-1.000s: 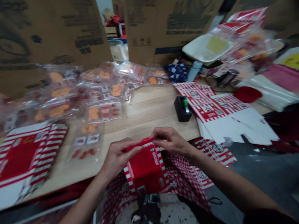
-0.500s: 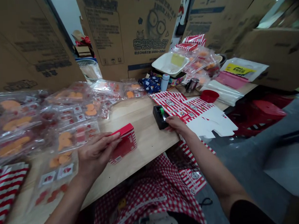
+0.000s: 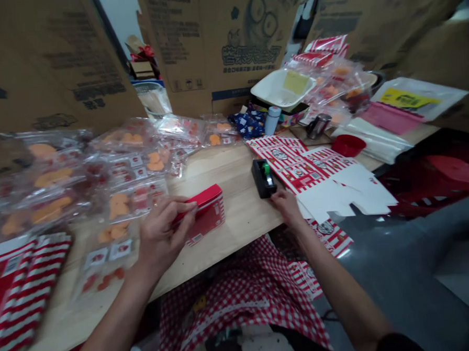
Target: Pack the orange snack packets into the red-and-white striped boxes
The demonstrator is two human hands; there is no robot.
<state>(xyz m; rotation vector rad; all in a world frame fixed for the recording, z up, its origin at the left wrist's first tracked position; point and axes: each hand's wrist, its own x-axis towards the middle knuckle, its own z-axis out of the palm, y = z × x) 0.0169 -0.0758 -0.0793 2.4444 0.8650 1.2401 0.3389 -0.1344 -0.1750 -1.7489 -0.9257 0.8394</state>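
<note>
My left hand [image 3: 164, 231] grips a flat red-and-white striped carton [image 3: 207, 216] by its left end, thumb in front and fingers over the top. The carton stands on its long edge on the wooden table. Over to the right sits a black tape dispenser [image 3: 261, 183] with a green-cored roll. My right hand [image 3: 286, 203] is at the dispenser's near end, its fingertips pinched together where the tape strip [image 3: 269, 180] comes off the roll. The end of the tape between those fingertips is too small to see clearly.
Clear bags of orange and red pieces [image 3: 49, 177] cover the table's left side. Striped printed cartons [image 3: 12, 292] lie at the near left. Unfolded carton sheets [image 3: 316, 166], a red bowl [image 3: 349, 145], a white basket [image 3: 277, 87] and a light-blue bottle [image 3: 272, 121] are to the right.
The view has shifted, so most things appear further right. My left hand still holds the carton. My right hand stays at the dispenser's near end.
</note>
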